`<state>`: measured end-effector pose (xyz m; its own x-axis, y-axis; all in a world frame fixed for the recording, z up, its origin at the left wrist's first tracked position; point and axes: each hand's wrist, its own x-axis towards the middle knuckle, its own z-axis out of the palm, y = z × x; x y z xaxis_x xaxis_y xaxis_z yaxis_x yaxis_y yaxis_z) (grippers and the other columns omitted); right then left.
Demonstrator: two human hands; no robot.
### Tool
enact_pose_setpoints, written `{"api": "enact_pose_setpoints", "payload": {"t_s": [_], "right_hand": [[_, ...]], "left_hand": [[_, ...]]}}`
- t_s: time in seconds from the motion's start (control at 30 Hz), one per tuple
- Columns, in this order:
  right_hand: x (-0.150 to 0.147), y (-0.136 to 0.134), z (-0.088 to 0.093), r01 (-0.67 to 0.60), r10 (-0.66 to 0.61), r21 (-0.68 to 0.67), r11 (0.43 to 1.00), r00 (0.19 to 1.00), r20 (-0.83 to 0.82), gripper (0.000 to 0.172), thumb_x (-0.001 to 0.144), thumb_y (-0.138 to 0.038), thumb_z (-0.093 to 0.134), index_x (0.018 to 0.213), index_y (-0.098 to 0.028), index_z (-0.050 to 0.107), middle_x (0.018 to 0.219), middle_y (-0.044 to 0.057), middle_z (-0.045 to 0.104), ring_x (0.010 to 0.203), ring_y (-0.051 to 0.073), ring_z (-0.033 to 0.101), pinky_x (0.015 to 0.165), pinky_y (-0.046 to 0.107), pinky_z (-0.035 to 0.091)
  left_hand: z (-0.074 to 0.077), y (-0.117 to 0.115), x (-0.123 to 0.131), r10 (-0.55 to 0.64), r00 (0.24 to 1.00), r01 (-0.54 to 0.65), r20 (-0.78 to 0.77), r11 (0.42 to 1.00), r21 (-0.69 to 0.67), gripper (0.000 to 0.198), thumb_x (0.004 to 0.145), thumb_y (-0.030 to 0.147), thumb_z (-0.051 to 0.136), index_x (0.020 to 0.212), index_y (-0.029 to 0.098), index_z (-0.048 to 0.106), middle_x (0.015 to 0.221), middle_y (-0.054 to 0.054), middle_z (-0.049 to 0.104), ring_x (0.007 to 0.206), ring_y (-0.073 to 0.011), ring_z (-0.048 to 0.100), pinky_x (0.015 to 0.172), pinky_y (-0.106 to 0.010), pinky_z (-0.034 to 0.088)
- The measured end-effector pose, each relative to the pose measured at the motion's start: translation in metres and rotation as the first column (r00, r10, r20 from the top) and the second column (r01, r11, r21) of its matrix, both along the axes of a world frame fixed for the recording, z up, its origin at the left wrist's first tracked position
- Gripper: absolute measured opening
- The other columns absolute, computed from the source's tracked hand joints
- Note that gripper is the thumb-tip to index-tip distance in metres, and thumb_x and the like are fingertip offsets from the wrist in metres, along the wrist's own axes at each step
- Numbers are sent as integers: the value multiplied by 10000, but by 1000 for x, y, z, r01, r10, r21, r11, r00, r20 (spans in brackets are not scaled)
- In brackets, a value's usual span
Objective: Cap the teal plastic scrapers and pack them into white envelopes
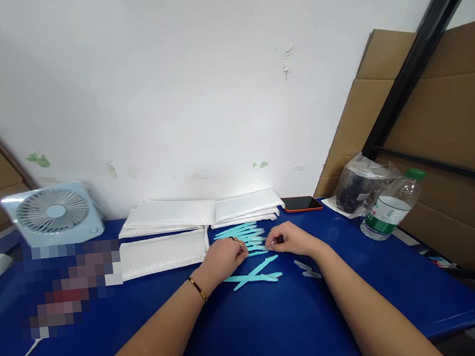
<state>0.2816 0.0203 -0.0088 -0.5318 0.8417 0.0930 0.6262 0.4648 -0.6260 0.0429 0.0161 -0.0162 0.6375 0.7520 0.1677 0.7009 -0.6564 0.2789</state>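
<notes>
Several flat turquoise sticks [243,234] lie in a loose pile on the blue table [254,335], with two more crossed [256,272] nearer to me. My left hand [224,257], wearing a ring and a gold bracelet, rests curled at the left edge of the pile. On the right side, my right hand [291,239] pinches the end of one stick in the pile. Two small clear plastic strips [307,269] lie just right of the crossed sticks.
Stacks of white padded bags [201,211] lie behind the pile, one more [163,254] to the left. A small fan [54,213] stands far left, a phone [302,203] at the back, a bagged dark item [359,185] and water bottle [388,205] at right. Cardboard leans behind.
</notes>
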Motion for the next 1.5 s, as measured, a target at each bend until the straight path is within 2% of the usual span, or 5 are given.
{"api": "enact_pose_setpoints", "payload": {"t_s": [0.47,0.97,1.13,1.27,1.5], "right_hand": [[16,1,0,38,-35,-77,996,998,44,179,714,-197,565,819,-159,705,714,16,678,633,124,573,555,192,404],[-1,-3,7,72,-74,57,996,997,30,177,735,-200,559,841,-173,699,792,34,682,707,143,601,625,216,426],[41,-14,23,125,-82,-188,974,971,225,206,600,-295,700,761,-166,698,630,-3,631,567,122,541,496,194,378],[49,-17,24,134,-28,-316,939,948,318,182,543,-252,715,703,-166,708,604,-5,641,553,122,541,474,189,359],[20,-10,19,93,-64,-121,988,972,227,146,642,-283,661,725,-179,719,646,10,669,598,134,568,528,205,383]], "left_hand": [[-3,1,1,19,1000,-19,-6,998,57,206,836,238,456,734,188,628,813,-23,663,736,-153,587,650,-236,401],[-2,0,13,54,997,-60,63,994,95,159,825,261,515,876,206,656,918,-33,660,886,-188,577,778,-275,412],[1,-12,15,7,993,-2,120,999,-44,202,775,420,576,823,237,647,834,13,657,774,-152,583,664,-235,406],[1,-11,16,-29,997,39,76,991,-124,100,758,314,596,720,236,645,728,47,657,685,-122,575,598,-214,365],[1,-5,12,-14,998,16,63,999,-38,161,806,285,530,723,231,657,811,31,672,758,-136,585,663,-229,375]]}}
